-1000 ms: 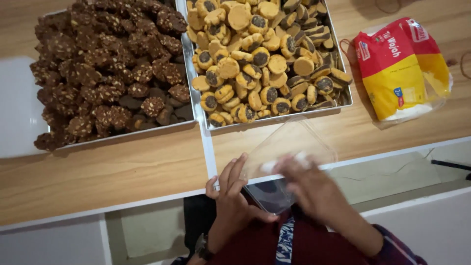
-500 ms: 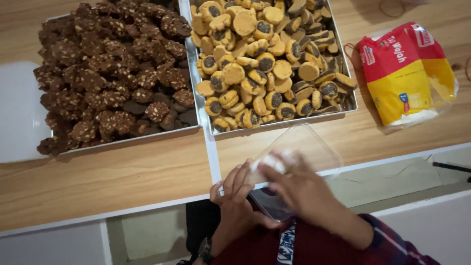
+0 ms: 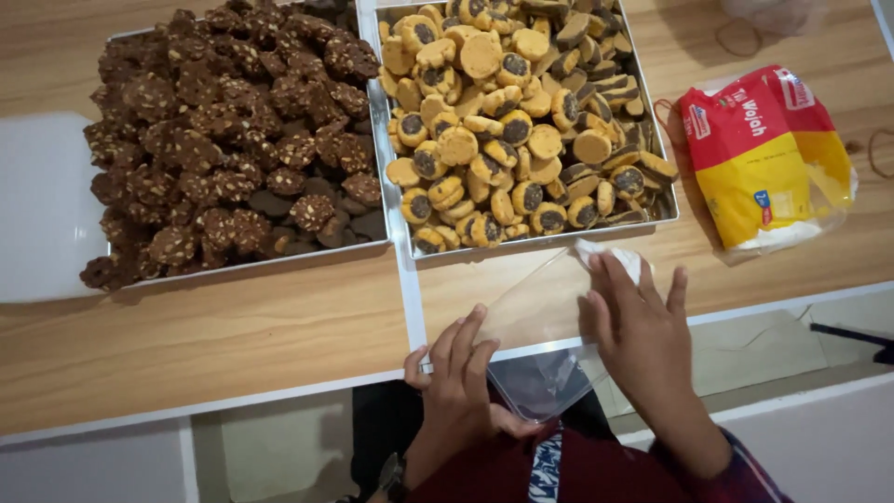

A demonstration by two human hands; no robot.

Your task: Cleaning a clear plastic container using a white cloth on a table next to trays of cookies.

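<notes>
Bare left hand (image 3: 461,391) and right hand (image 3: 643,340); dark red top, plaid right sleeve.

Dark brown cookies (image 3: 233,140), tan dark-centred cookies (image 3: 507,121)

We see a wooden table (image 3: 233,326) with a white strip running across it. At its middle sits the steel tray (image 3: 396,200) of round yellow cookies. Just left of that tray, touching it, lies a second tray (image 3: 279,259) heaped with dark cookies, and further left a white lid (image 3: 42,224). Right of the steel tray rests a red-and-yellow bag (image 3: 764,158), with rubber bands (image 3: 740,37) beyond it.
</notes>
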